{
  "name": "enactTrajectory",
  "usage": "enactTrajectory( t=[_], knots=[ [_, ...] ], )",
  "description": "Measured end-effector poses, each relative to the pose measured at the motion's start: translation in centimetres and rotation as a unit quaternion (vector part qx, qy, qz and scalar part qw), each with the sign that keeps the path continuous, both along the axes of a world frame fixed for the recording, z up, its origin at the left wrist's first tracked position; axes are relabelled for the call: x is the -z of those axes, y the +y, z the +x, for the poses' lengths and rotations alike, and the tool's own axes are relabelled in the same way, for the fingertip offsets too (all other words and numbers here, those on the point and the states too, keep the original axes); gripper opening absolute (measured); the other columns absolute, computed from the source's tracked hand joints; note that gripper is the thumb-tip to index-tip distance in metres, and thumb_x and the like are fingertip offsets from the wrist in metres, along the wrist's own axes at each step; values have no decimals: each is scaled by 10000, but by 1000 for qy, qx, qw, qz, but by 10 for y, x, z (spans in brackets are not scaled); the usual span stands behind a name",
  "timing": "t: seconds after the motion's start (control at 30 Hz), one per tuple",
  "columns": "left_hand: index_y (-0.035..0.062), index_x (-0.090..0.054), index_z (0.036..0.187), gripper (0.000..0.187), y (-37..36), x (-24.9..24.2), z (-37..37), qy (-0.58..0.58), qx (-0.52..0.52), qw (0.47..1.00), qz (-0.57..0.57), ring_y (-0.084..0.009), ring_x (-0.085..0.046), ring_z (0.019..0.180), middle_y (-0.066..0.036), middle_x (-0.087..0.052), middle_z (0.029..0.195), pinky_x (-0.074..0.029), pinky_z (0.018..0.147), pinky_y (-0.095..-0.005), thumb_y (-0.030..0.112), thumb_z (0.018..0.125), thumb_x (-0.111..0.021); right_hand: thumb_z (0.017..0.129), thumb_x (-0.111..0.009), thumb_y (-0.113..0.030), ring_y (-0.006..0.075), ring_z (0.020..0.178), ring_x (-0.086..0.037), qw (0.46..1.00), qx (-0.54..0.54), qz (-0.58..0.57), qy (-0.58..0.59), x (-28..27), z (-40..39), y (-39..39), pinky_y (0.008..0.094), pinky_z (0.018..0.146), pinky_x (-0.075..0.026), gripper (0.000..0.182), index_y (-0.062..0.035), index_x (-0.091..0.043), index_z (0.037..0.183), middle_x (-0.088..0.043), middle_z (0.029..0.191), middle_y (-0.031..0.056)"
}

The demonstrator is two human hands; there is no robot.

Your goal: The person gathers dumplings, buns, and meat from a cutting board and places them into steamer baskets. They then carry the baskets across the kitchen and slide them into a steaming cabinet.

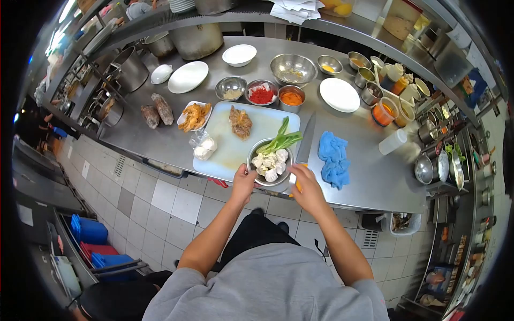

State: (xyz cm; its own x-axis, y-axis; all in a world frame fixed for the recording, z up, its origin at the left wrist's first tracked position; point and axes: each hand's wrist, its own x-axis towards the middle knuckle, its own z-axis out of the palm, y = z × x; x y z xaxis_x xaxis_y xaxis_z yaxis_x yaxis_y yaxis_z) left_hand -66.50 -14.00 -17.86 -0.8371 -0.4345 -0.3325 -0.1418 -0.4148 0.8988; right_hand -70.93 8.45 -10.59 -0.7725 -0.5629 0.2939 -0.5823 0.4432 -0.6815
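Observation:
A metal bowl sits at the front edge of the white cutting board. It holds white lumpy pieces resembling dumplings and a leafy green stalk. My left hand is closed on the bowl's left rim. At the right rim, my right hand has its fingers closed, over a white and yellow object that may be the knife's handle. The knife lies blade away from me. Browned cooked meat and a knotted plastic bag of white food rest on the board.
Beyond the board stand a bowl of red pieces, an orange-filled tin and a white plate. A blue cloth and a squeeze bottle lie right. Fried food and two wrapped rolls are left.

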Motion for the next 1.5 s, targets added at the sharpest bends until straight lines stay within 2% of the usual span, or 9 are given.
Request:
enactTrajectory(
  t=[0.33,0.67,0.77,0.9,1.0,1.17,1.23,1.37,1.5],
  knots=[
    [77,-526,903,81,-58,-2,-10,-37,-13,999,20,-154,-647,628,-71,-639,824,-558,477,-279,43,854,-580,699,-703,-87,342,1083,-541,959,-45,255,113,52,-75,-136,461,840,-466,395,-89,-624,1086,-542,1136,126],
    [91,-504,919,129,-83,19,-34,-10,-48,996,69,-190,-689,694,-92,-665,893,-592,519,-332,10,837,-564,687,-726,-72,358,1107,-517,966,-56,252,32,33,-101,-146,467,853,-478,379,-103,-622,1050,-516,1174,135],
    [74,-509,947,128,-95,23,-26,-1,-74,995,71,-200,-696,713,-102,-665,901,-608,546,-353,-3,852,-546,694,-763,-83,407,1157,-505,1000,9,-15,-9,53,-117,-126,441,957,-470,385,-82,-597,1042,-471,1262,159],
    [58,-514,980,130,-106,29,-5,-12,-102,993,62,-189,-689,716,-106,-660,932,-616,567,-356,-4,867,-535,714,-788,-116,391,1137,-525,973,82,-102,-190,77,-131,-108,458,991,-441,406,-70,-587,1064,-525,1232,214],
    [57,-529,1024,161,-98,9,3,15,-136,987,83,-172,-683,732,-96,-659,958,-606,573,-341,-6,876,-533,773,-763,-117,369,1120,-538,999,-38,20,9,83,-139,-111,450,991,-437,329,-65,-599,1053,-536,1258,218],
    [48,-528,1072,170,-68,-12,-6,33,-148,986,67,-158,-681,792,-87,-658,1016,-606,641,-328,5,908,-536,813,-760,-210,372,1083,-583,998,-64,-10,27,10,-117,-135,453,949,-453,286,-37,-612,986,-629,1100,185],
    [37,-528,1139,234,-51,-16,-17,56,-178,981,45,-150,-675,851,-84,-646,1073,-600,669,-320,-1,908,-534,771,-790,-265,366,952,-630,961,-145,211,-100,-21,-100,-147,474,872,-469,366,-45,-586,980,-660,929,159],
    [16,-502,1276,369,-31,-15,-31,91,-157,982,48,-129,-641,844,-75,-618,1069,-584,621,-268,-7,910,-543,763,-800,-287,360,864,-643,975,-132,178,15,0,-101,-145,480,790,-485,418,-54,-549,1002,-656,854,156],
    [79,-499,975,105,-41,-10,-35,60,-204,964,159,-162,-659,732,-67,-626,901,-598,581,-341,7,903,-523,772,-775,-176,352,827,-641,985,-79,38,-148,-7,-119,-117,449,744,-510,400,-40,-522,1051,-653,873,162]
  ],
)
